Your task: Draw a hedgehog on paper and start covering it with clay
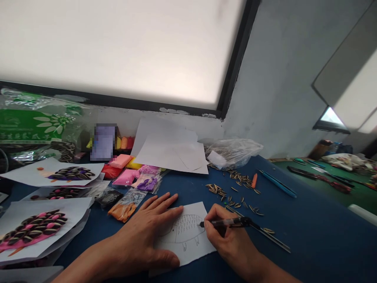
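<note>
On the dark-blue tabletop (188, 188), the left hand (147, 224) lies flat, fingers spread, likely steadying the white paper sheet (190, 236); the right hand (228, 237) pinches a slim black pen (240, 222) low, perhaps for control.

My left hand (145, 230) flat on paper (203, 251), lower centre, my right hand (231, 237) gripping a pen (231, 222) at the drawing (189, 228), seeds (216, 190) right of centre, coloured packets (126, 178) left of centre.

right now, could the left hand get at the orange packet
Probably yes: the orange packet lies close beside the left hand, and nothing visible stands between them, though that hand rests on the paper and would likely have to lift off.
</note>
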`<state>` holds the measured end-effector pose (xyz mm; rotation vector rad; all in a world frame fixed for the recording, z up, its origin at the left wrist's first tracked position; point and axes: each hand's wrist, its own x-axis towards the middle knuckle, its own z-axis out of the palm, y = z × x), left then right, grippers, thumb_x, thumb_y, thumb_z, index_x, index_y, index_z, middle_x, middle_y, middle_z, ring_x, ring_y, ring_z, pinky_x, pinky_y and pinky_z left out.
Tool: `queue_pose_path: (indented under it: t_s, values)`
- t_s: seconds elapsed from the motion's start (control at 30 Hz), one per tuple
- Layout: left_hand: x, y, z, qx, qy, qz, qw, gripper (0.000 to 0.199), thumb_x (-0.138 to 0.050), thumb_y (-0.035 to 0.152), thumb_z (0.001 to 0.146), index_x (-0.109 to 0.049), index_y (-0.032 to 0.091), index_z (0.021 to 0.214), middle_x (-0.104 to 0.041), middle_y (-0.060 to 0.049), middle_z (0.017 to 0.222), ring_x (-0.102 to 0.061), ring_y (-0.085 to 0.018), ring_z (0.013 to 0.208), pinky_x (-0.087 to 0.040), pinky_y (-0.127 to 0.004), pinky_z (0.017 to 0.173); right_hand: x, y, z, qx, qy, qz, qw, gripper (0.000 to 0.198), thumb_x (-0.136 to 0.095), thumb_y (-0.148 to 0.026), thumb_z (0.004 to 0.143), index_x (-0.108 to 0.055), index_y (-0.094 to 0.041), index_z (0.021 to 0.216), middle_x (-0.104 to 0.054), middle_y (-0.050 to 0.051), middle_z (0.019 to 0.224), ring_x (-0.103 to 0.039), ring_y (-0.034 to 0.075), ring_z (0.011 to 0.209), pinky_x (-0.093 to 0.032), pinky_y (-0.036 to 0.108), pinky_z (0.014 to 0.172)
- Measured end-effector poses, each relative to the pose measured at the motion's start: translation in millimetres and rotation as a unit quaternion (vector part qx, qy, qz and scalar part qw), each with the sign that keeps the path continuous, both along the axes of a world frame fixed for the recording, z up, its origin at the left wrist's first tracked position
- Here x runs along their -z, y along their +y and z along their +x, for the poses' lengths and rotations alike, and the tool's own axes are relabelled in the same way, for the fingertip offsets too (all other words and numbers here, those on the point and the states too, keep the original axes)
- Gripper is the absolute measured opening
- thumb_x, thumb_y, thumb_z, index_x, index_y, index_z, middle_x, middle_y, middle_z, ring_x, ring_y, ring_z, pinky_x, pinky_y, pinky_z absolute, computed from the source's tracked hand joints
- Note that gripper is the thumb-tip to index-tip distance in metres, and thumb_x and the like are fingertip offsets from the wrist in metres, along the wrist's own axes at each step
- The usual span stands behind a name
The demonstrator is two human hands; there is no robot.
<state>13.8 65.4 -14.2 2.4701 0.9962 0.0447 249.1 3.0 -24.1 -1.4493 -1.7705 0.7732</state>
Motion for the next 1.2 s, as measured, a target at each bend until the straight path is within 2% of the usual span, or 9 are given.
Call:
queue_pose_path:
  t_s: [0.3, 0.6, 1.2]
  values:
    - [0.8, -1.1, -0.1, -0.004, -0.003, -0.002, 1.000, 0.098, -0.070, 0.074, 0.072, -0.035, 0.029, 0.152, -0.015, -0.008, 0.162, -0.012, -0.040, 0.148, -0.017, -0.063, 0.116, 0.5, -0.6, -0.3, -0.002, 0.000, -0.001, 1.000, 0.018, -0.050, -0.023, 0.089, -0.046, -0.022, 0.072, -0.045, -0.005, 0.063, -0.041, 0.012, 0.055, -0.032, 0.023, 0.050]
    - [3.0, 1.8, -1.7, -0.004, -0.011, -0.001, 1.000, 0.096, -0.070, 0.074, 0.073, -0.035, 0.032, 0.152, -0.015, -0.008, 0.163, -0.012, -0.039, 0.148, -0.017, -0.064, 0.115, -0.3, 1.0, 1.2, 0.032, 0.016, -0.002, 0.999, 0.020, -0.052, -0.028, 0.088, -0.044, -0.022, 0.071, -0.044, -0.004, 0.062, -0.040, 0.012, 0.054, -0.032, 0.023, 0.048]
    - [3.5, 2.0, -1.7, -0.001, -0.016, -0.002, 1.000, 0.095, -0.070, 0.073, 0.073, -0.035, 0.032, 0.152, -0.015, -0.007, 0.163, -0.011, -0.039, 0.148, -0.017, -0.065, 0.115, 0.3, 1.0, 1.0, 0.018, 0.008, -0.014, 1.000, 0.019, -0.049, -0.028, 0.090, -0.046, -0.022, 0.073, -0.047, -0.004, 0.064, -0.042, 0.013, 0.056, -0.033, 0.024, 0.049]
